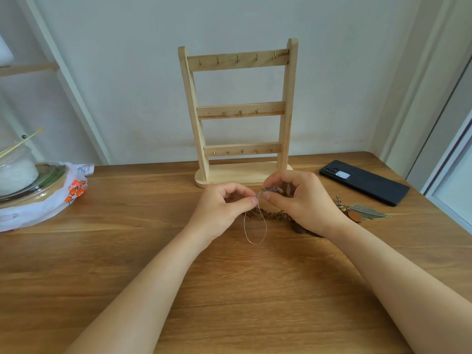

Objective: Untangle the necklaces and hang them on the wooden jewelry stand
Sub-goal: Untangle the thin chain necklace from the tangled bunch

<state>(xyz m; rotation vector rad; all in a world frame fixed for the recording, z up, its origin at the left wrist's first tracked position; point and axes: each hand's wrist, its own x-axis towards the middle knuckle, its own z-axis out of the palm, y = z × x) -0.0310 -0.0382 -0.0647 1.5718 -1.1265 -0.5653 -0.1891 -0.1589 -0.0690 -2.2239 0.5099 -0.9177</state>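
My left hand is curled, thumb and forefinger pinched tight on the thin pale necklace just where its strands meet. My right hand is curled too, thumb and fingertips nipping a small knotted bunch of the same fine chain, the other fingers folded in behind it. The two pinches nearly touch. Below them the thin necklace hangs as one narrow loop, its lower end down by the wooden table; whether it touches the wood I cannot tell. A darker bronze chain lies flat on the table under and between my hands and runs out of sight beneath my right wrist. To the right of that wrist lie a bronze feather pendant and a brown oval pendant, side by side. The wooden jewelry stand is upright just beyond my hands, against the wall, with three bars of small hooks. A black phone lies at far right. At far left a plastic bag holds a covered dish.
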